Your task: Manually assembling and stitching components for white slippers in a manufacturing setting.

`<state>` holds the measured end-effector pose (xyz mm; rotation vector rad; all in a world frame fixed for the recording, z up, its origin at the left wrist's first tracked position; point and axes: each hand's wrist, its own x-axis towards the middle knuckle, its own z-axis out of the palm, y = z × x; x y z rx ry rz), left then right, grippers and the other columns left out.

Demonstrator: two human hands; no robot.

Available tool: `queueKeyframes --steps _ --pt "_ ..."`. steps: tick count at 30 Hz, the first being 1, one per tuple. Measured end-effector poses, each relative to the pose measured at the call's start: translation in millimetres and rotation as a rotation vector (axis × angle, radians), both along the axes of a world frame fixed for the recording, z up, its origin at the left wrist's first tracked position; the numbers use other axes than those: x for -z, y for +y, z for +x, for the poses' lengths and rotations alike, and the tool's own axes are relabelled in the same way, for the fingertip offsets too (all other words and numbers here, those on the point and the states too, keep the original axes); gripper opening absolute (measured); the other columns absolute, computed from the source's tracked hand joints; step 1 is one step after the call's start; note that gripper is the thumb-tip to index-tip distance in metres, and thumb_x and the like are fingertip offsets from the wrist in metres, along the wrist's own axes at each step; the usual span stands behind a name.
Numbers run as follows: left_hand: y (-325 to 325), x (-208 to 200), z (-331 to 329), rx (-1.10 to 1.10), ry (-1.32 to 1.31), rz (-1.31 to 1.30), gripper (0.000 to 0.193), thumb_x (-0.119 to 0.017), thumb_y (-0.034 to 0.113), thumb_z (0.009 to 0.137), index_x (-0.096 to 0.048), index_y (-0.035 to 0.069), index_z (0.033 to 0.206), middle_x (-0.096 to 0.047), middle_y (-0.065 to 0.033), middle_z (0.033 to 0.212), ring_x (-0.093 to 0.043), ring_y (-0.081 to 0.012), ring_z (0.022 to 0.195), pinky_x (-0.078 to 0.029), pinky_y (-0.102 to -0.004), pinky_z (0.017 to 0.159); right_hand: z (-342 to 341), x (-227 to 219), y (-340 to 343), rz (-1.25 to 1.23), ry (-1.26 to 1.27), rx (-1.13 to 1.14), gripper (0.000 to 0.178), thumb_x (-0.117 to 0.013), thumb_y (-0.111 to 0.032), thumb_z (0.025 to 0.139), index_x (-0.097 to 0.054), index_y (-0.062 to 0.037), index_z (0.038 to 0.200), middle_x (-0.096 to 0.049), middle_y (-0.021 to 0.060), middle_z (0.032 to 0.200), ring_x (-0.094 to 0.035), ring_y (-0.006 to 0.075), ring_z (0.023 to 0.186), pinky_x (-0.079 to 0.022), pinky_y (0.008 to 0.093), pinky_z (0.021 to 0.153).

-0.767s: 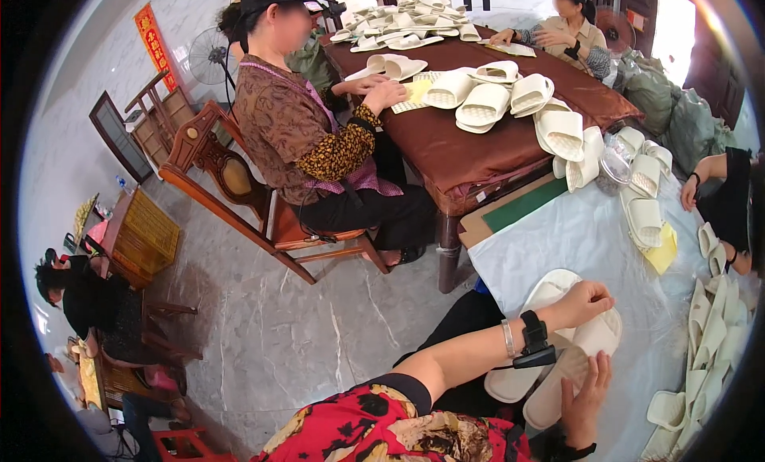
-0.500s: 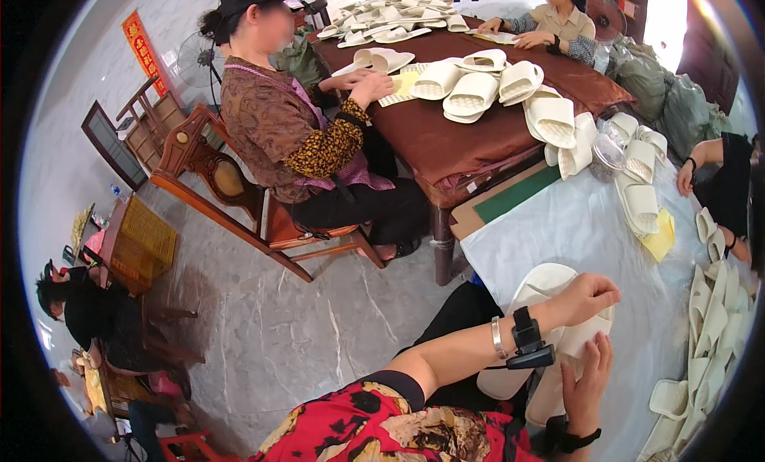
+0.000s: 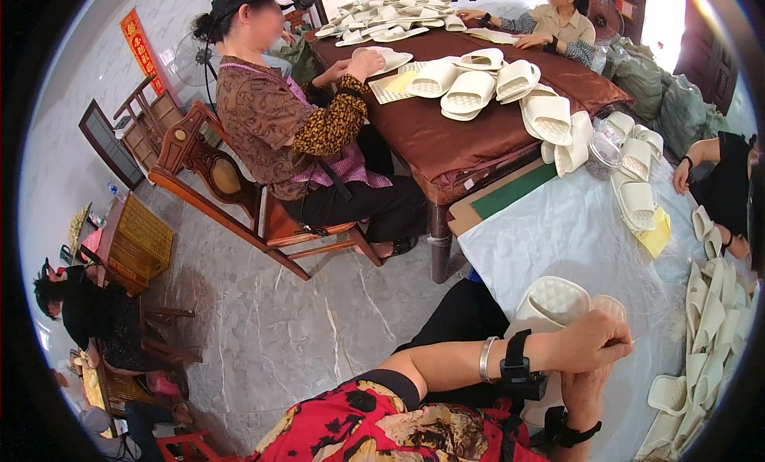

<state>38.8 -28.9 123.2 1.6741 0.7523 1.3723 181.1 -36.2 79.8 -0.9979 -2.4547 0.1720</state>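
My left hand point(image 3: 594, 340) reaches across above the slippers with its fingertips pinched together; what is in the pinch is too small to make out. Just below it my right hand point(image 3: 586, 389) is partly covered by the left, so its fingers are hidden. Under and beside both hands lie two cream slippers with dimpled insoles: the left slipper point(image 3: 562, 293) shows its toe strap, and the right slipper point(image 3: 610, 306) is mostly covered by my hands. A silver bracelet point(image 3: 486, 360) and a black wrist device point(image 3: 518, 365) sit on my left wrist.
Clear plastic sheeting point(image 3: 526, 231) covers my table. Slippers point(image 3: 637, 203), a round clear tub point(image 3: 603, 155) and yellow paper point(image 3: 655, 235) lie along it, with stacked slippers point(image 3: 701, 342) at right. A co-worker point(image 3: 263, 119) sits at the brown-covered table point(image 3: 422, 135); others work nearby.
My left hand has moved down and slightly right, now overlapping my right hand. My right hand has shifted slightly downward. The co-worker at the brown table has brought a slipper nearer.
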Motion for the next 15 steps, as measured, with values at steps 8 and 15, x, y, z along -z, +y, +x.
queueKeyframes --steps 8,15 --pt "-10 -7 0 -0.019 0.051 0.046 0.011 -0.065 0.009 0.080 -0.062 -0.001 0.081 -0.062 -0.0125 0.071 -0.060 -0.0244 0.067 -0.045 -0.0324 0.066 -7 10 -9 -0.004 0.269 0.061 0.041 -0.062 -0.016 0.081 -0.055 0.0035 0.117 -0.055 0.0218 0.117 -0.048 0.0413 0.113 -0.035 0.0474 0.099" --pt "-16 -11 3 -0.067 0.001 0.121 0.012 -0.066 0.011 0.075 -0.061 0.001 0.072 -0.058 -0.0122 0.067 -0.058 -0.0287 0.067 -0.045 -0.0371 0.071 6 11 -7 -0.001 0.277 0.017 0.040 -0.061 -0.014 0.081 -0.056 0.0033 0.116 -0.055 0.0213 0.115 -0.049 0.0413 0.111 -0.035 0.0477 0.099"
